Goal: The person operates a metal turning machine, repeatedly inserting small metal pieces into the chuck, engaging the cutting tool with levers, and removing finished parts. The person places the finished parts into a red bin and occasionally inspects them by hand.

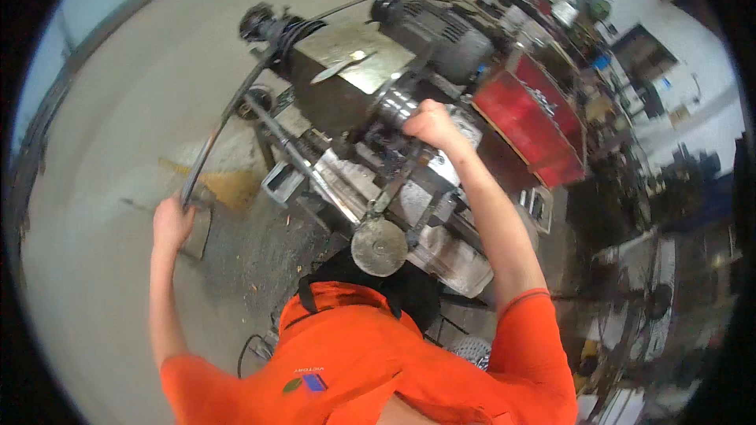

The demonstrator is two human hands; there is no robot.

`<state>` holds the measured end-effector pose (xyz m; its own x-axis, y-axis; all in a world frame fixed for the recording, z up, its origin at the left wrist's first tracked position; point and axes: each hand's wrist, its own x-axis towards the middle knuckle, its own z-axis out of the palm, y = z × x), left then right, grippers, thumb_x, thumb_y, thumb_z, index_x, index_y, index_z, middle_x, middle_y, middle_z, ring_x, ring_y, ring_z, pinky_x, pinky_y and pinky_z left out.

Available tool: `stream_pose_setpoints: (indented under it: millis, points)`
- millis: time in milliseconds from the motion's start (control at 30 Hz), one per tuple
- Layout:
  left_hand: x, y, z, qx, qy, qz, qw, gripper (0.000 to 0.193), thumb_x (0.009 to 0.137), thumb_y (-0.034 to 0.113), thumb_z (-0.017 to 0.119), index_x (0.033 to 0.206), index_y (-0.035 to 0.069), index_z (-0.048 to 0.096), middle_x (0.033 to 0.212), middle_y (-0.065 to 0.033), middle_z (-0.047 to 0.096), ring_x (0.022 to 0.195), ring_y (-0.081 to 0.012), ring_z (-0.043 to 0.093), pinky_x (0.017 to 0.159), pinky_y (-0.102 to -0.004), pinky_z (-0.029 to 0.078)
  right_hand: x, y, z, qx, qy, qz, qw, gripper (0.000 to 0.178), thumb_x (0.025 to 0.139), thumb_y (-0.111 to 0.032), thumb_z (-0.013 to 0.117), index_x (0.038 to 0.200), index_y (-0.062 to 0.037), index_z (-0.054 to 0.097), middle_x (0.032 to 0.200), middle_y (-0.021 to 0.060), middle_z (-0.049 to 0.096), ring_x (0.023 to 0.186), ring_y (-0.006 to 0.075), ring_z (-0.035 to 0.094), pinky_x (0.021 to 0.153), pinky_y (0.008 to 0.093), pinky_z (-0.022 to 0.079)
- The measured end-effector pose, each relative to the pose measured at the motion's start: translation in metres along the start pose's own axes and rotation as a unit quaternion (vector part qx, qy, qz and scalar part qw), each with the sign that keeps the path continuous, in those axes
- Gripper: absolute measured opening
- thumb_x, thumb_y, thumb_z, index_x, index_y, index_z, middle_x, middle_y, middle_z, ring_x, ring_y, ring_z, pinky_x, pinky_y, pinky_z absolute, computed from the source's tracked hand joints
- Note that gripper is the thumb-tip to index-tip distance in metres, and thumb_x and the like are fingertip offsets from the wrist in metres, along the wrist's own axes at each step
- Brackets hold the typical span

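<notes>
My left hand [173,224] is wrapped round the lower end of a long dark metal lever [213,138], which runs up to the far left of a small lathe-like machine [327,94]. At the machine's shiny cylindrical chuck [396,105] my right hand [430,123] is closed in a fist against its near face. Whatever lies within those fingers is hidden. A flat light-coloured tool [340,68] rests on the machine's metal top plate [374,39]. Nearer to me, a round worn metal disc [379,248] sits at the end of a bar.
A grey motor [453,39] stands behind the chuck. Right of it is a red metal bin [528,118] holding small metal pieces. A small grey tray [284,183] is left of the machine, near a yellow piece [232,189] on the floor. Cluttered benches line the right.
</notes>
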<state>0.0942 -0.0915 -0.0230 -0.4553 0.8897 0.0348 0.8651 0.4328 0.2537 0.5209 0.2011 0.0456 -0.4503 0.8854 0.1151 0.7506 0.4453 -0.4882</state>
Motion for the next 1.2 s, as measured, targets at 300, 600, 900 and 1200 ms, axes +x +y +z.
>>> stream_pose_setpoints:
  millis: [300,600,900,1200]
  points:
    - [0.019,-0.027,-0.003,0.153,0.015,0.010,0.988,0.021,0.077,0.022,0.060,0.085,0.002,0.060,0.072,-0.0197,0.063,0.070,-0.0360,0.062,0.064,-0.0445,0.050,-0.006,-0.032,-0.003,-0.039,0.014,0.066,0.997,0.029,0.057,-0.020,0.060,0.073,0.0046,0.066,0.067,0.0270,0.059,0.070,0.0351,0.065,0.068,0.0362,0.050]
    - [0.158,-0.141,-0.028,0.285,0.071,0.088,0.952,0.015,0.073,0.013,0.059,0.084,0.003,0.054,0.076,-0.0165,0.064,0.073,-0.0316,0.063,0.063,-0.0427,0.050,-0.012,-0.037,-0.011,-0.030,0.025,0.119,0.992,0.031,0.058,-0.021,0.058,0.071,0.0056,0.066,0.066,0.0267,0.059,0.066,0.0314,0.065,0.065,0.0361,0.049]
    - [0.144,-0.016,0.014,0.011,0.368,0.190,0.910,0.033,0.081,0.024,0.059,0.108,0.005,0.060,0.089,-0.0141,0.065,0.084,-0.0316,0.063,0.075,-0.0412,0.049,-0.050,-0.011,-0.023,-0.031,0.140,-0.051,0.988,0.028,0.057,-0.018,0.060,0.080,-0.0038,0.070,0.108,0.0171,0.061,0.099,0.0345,0.057,0.085,0.0369,0.046]
    - [0.103,0.097,0.204,0.094,-0.196,0.192,0.957,0.041,0.071,0.033,0.070,0.102,0.008,0.061,0.099,-0.0163,0.064,0.098,-0.0327,0.060,0.082,-0.0427,0.048,-0.242,0.058,-0.085,-0.080,0.230,0.098,0.965,0.031,0.056,-0.006,0.059,0.085,-0.0024,0.067,0.113,0.0159,0.059,0.102,0.0328,0.057,0.087,0.0352,0.045]
